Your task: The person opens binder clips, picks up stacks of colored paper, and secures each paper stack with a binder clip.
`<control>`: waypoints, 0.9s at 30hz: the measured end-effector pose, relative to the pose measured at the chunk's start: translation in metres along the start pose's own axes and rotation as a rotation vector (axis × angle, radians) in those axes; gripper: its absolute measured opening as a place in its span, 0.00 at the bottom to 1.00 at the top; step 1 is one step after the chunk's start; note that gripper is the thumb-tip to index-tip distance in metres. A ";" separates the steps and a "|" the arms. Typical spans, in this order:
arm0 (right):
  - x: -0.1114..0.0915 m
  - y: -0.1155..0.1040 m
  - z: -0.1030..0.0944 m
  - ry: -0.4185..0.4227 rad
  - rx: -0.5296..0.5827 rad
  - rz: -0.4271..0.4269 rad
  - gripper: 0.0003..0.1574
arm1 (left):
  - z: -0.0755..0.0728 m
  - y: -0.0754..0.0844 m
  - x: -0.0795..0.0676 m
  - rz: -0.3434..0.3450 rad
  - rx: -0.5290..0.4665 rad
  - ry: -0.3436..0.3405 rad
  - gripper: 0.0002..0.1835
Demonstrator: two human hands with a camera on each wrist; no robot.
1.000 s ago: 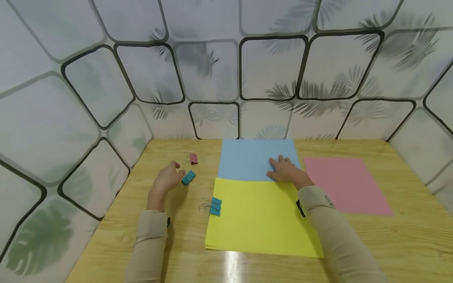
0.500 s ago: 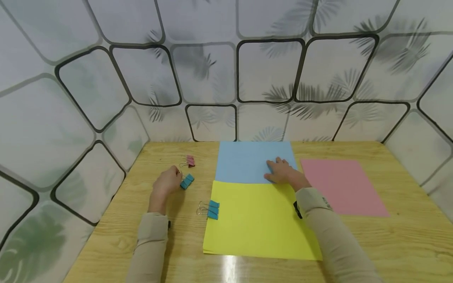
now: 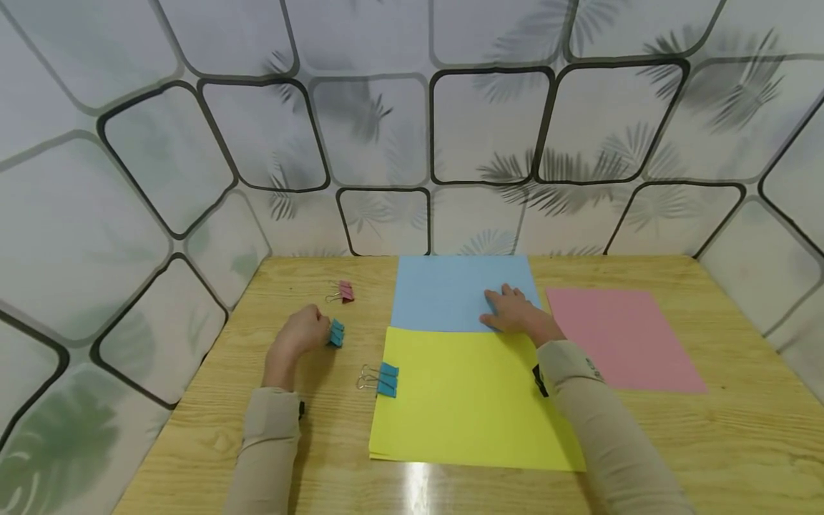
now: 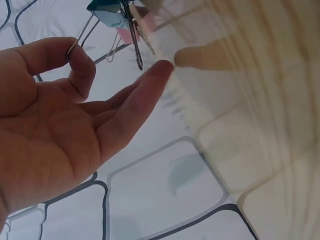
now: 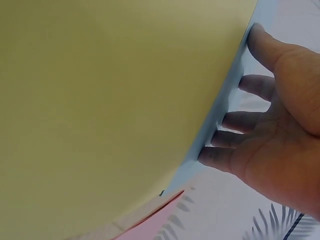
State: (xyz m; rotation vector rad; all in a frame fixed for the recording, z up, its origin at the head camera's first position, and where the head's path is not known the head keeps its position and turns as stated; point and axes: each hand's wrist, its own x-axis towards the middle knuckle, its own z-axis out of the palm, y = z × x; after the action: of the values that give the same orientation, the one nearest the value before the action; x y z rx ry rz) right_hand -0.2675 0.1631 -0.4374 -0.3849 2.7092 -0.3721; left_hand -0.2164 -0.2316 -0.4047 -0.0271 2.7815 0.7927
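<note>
My left hand (image 3: 300,330) pinches a wire handle of a teal binder clip (image 3: 335,333) at the left of the table; in the left wrist view the clip's body (image 4: 111,14) is at the top, its handle loop at my curled fingertips, with other fingers reaching toward the wood. My right hand (image 3: 513,312) rests on a blue sheet (image 3: 438,290), fingers spread. In the right wrist view its fingertips press on the blue sheet (image 5: 215,112) beside the yellow edge. A yellow stack of paper (image 3: 476,400) overlaps the blue sheet's near side.
Teal binder clips (image 3: 388,380) grip the yellow stack's left edge, handles pointing left. A pink binder clip (image 3: 346,292) lies beyond my left hand. On the right lies a pink sheet (image 3: 624,340). Patterned walls (image 3: 380,129) enclose the wooden table (image 3: 759,436) at the back and sides.
My left fingers have closed on the teal clip's handle, and the clip has turned more upright. The right hand stays on the blue sheet.
</note>
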 end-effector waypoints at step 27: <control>-0.001 0.001 0.000 0.005 0.034 -0.004 0.42 | -0.008 -0.005 0.001 0.015 -0.989 -0.058 0.31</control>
State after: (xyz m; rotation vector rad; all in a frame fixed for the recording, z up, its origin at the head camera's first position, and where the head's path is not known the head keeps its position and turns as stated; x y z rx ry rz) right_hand -0.2666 0.1645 -0.4378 -0.3805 2.7042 -0.4197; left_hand -0.2186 -0.2405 -0.4009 -0.1532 2.0548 2.0152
